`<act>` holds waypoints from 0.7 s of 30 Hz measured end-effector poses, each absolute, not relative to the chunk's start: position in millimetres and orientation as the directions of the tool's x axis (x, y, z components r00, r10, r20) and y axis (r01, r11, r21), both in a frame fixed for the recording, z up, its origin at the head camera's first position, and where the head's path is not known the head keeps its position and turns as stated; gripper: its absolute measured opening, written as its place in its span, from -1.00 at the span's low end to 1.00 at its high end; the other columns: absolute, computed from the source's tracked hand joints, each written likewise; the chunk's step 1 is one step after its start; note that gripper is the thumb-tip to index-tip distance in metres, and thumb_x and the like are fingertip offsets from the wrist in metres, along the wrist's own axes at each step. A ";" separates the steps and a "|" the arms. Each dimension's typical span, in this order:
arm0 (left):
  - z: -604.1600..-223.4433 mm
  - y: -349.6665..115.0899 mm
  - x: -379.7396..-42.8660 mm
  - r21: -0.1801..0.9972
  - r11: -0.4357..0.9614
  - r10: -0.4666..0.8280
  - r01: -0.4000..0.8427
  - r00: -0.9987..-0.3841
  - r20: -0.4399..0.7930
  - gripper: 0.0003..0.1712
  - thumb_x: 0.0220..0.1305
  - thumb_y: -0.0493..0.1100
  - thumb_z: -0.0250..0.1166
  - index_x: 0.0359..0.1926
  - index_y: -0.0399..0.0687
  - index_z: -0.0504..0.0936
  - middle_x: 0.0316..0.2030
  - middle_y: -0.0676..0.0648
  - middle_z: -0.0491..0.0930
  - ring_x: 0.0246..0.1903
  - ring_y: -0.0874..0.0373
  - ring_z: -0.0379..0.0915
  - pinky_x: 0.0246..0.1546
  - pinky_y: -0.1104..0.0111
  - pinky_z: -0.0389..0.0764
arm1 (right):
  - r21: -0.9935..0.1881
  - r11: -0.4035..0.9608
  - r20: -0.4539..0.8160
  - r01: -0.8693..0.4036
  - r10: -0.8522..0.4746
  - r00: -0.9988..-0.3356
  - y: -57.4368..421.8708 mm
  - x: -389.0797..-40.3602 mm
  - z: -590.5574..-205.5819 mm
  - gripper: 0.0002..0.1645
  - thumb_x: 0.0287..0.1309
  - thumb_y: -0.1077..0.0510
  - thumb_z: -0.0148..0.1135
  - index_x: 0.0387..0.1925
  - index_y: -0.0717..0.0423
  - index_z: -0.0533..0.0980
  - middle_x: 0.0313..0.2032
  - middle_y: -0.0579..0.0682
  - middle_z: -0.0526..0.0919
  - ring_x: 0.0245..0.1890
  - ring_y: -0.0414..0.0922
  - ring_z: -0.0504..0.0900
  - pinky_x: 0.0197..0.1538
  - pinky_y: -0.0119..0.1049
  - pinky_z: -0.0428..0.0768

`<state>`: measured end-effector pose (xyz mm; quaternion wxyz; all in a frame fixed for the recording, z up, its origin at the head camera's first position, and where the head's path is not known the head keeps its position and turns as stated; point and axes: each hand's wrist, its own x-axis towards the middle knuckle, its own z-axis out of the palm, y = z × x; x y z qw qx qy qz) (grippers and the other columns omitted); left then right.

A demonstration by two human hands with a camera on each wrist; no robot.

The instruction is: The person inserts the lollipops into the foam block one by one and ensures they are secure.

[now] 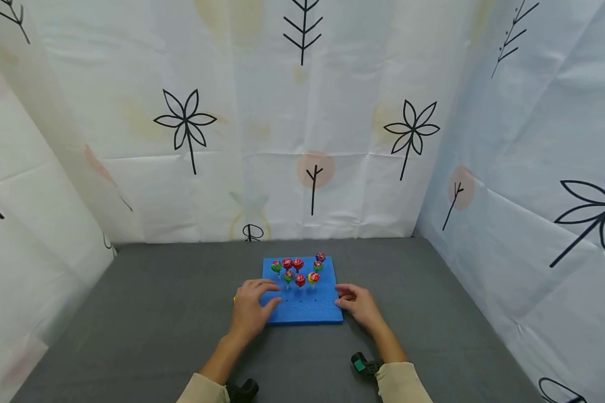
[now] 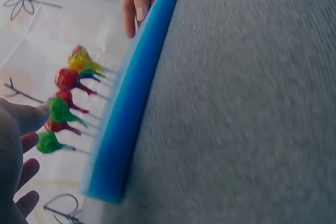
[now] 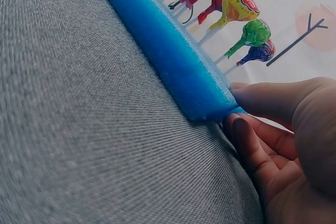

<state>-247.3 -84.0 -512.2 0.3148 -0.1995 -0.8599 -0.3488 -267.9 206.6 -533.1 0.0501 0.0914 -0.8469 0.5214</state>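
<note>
Several wrapped lollipops stand upright on white sticks in a blue foam board (image 1: 302, 314), among them a green one (image 1: 276, 267), a red one (image 1: 299, 280), a yellow-and-red one (image 1: 313, 277) and a purple one (image 3: 261, 51). Small dark holes dot the board's near half. My right hand (image 1: 359, 303) pinches the board's right edge, thumb on the upper face and fingers below in the right wrist view. Over the board's left side, my left hand (image 1: 252, 310) is held with thumb and fingers spread apart, nothing between them.
Just left of my left hand, a small yellow thing (image 1: 234, 300) peeks out, mostly hidden. A grey cloth-covered table (image 1: 171, 313) lies under the board. White printed curtains (image 1: 353, 184) enclose the table at the back and both sides.
</note>
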 end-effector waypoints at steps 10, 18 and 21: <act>-523.6 -105.8 -250.7 0.521 0.684 0.048 0.510 -0.744 0.666 -0.72 -0.06 -0.26 0.58 -0.27 0.00 0.74 -0.16 -0.01 0.68 -0.09 -0.05 0.48 -0.18 0.06 0.40 | -0.876 0.441 0.171 -0.195 -0.093 -0.981 206.7 -267.6 -532.9 -0.63 0.10 0.33 0.37 -0.01 0.27 0.60 -0.24 0.00 0.66 -0.27 -0.10 0.61 -0.17 -0.31 0.59; -525.0 -125.1 -250.1 0.651 0.616 -0.072 0.444 -0.791 0.607 -0.77 -0.01 -0.32 0.54 -0.28 -0.09 0.73 -0.17 -0.05 0.67 -0.12 -0.07 0.48 -0.04 -0.01 0.39 | -0.877 0.440 0.172 -0.195 -0.092 -0.981 205.9 -266.8 -532.3 -0.63 0.10 0.34 0.37 0.00 0.27 0.60 -0.24 0.00 0.67 -0.26 -0.10 0.62 -0.16 -0.32 0.59; -526.3 -131.6 -250.5 0.690 0.588 -0.108 0.423 -0.804 0.585 -0.77 -0.03 -0.34 0.53 -0.28 -0.14 0.73 -0.18 -0.08 0.67 -0.12 -0.10 0.49 -0.05 0.02 0.41 | -0.878 0.437 0.173 -0.195 -0.091 -0.981 205.5 -266.9 -532.1 -0.63 0.11 0.35 0.36 0.00 0.27 0.60 -0.23 0.01 0.67 -0.26 -0.10 0.62 -0.16 -0.32 0.59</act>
